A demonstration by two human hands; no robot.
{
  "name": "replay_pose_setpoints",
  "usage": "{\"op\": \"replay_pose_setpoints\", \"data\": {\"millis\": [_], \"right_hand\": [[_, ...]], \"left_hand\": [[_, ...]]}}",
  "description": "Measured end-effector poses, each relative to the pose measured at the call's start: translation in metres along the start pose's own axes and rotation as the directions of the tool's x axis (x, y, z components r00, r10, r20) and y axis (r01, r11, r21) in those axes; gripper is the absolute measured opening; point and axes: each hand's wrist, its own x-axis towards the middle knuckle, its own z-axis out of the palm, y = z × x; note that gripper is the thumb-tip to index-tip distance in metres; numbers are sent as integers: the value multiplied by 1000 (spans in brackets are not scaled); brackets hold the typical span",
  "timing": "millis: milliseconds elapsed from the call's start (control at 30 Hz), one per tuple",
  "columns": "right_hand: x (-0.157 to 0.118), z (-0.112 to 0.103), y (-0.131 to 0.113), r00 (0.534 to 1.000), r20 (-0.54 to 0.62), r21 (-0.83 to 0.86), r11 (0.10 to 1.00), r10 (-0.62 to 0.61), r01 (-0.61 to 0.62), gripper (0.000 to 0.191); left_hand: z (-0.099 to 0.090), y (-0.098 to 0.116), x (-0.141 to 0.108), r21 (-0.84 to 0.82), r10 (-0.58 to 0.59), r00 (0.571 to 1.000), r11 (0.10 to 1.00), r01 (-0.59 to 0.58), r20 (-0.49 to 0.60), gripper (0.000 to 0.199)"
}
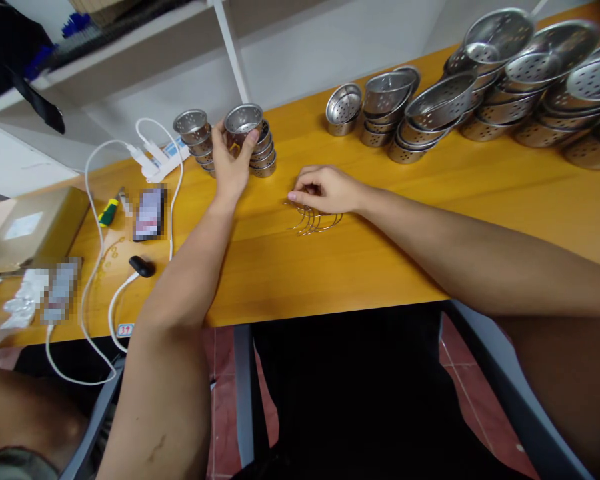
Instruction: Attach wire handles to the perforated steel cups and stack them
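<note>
Counter (330,280): yellow-brown with wood grain; the cups and wires stand or lie on it.
Left hand (233,167): its grip is closed around a silver perforated metal cup (243,120), thumb on the right side and fingers on the left. The cup is upright, its open top up; whether it rests on the metal behind it cannot be told.
Right hand (330,189): low over the counter, fingers curled and thumb drawn in, at a loose group of thin curved metal wires (313,223). Whether the grip pinches one cannot be told.
Small stacks: a left stack of silver perforated cups (191,125) stands just beside the left hand; a right stack of silver perforated cups (264,162) stands just behind its thumb.
Far right: several leaning stacks of nested silver perforated cups (507,107) run along the back edge, tilted cups on top.
Left end: a white power strip (167,163) with plugs and cables, a yellow-and-green handle (109,212), a pixelated rectangular device (149,213), a small black rounded object (141,267) and a brown cardboard box (55,227).
Lower left: part of another person's bare arm (27,407).
</note>
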Motion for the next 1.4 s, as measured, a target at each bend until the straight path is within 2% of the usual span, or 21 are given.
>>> {"op": "replay_pose_setpoints", "data": {"millis": [167, 233, 367, 433, 500, 567, 633, 700, 867, 967, 1200, 1400], "right_hand": [[1, 0, 1, 1000, 2, 1, 1000, -4, 4, 50], [1, 1, 1, 1000, -4, 0, 1000, -11, 11, 49], [1, 3, 0, 1000, -18, -24, 999, -22, 22, 55], [1, 4, 0, 997, -80, -65, 998, -23, 18, 60], [2, 4, 2, 980, -196, -108, 994, -33, 12, 68], [4, 1, 4, 950, -309, -129, 992, -53, 14, 86], [7, -2, 5, 930, -360, -135, 990, -74, 27, 104], [11, -6, 6, 929, -357, -149, 988, -95, 44, 110], [13, -6, 8, 958, -255, -135, 986, -133, 101, 103], [12, -4, 7, 963, -237, -117, 988, -131, 105, 104], [12, -5, 3, 967, -229, -92, 992, -109, 90, 104], [11, -3, 5, 964, -229, -120, 987, -135, 110, 102]], "left_hand": [[-2, 19, -6, -92, -31, 999, 995, 28, -34, 106], [-3, 17, -5, -82, -37, 998, 996, 33, -48, 105], [-3, 7, -4, -113, 33, 999, 993, -33, -8, 95], [-1, 7, -6, -118, 67, 998, 991, -64, 21, 90], [2, 14, -9, -124, 71, 997, 990, -66, 38, 90], [6, 24, -13, -158, 44, 998, 987, -37, 45, 92], [11, 34, -17, -202, 32, 998, 979, -21, 49, 93], [16, 42, -20, -228, 48, 997, 973, -33, 63, 92], [22, 56, -28, -240, 99, 987, 968, -67, 126, 98], [21, 60, -30, -252, 108, 984, 965, -71, 138, 104], [18, 52, -26, -201, 158, 974, 972, -124, 161, 88], [24, 48, -31, -153, 169, 972, 978, -144, 163, 89]]}}
